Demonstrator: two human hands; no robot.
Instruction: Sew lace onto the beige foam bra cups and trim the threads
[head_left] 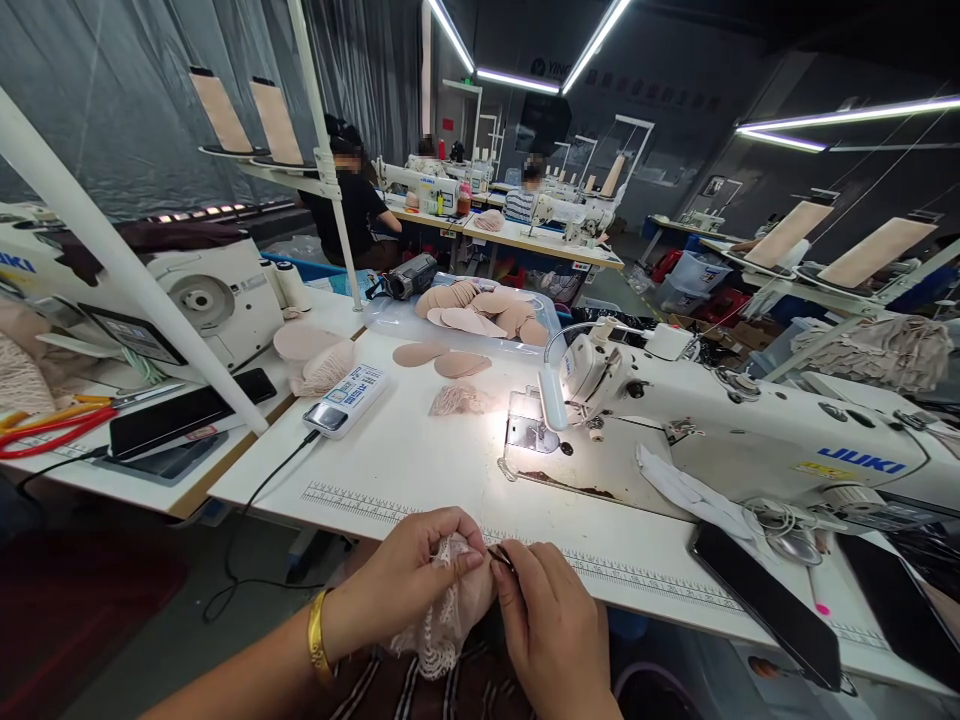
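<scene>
A pale pink lace piece hangs over the person's lap, just in front of the near edge of the white surface. The left hand has it pinched in a closed grip, thumb against fingers, with a gold bracelet on the wrist. Close beside it, the right hand has its grip curled closed around a small dark tool, mostly hidden by the fingers. A printed ruler runs along the surface's near edge. Beyond lie a lace scrap, two beige oval pads and a white handheld device. A sewing machine stands to the right, and a tray heaped with more pads sits at the back.
</scene>
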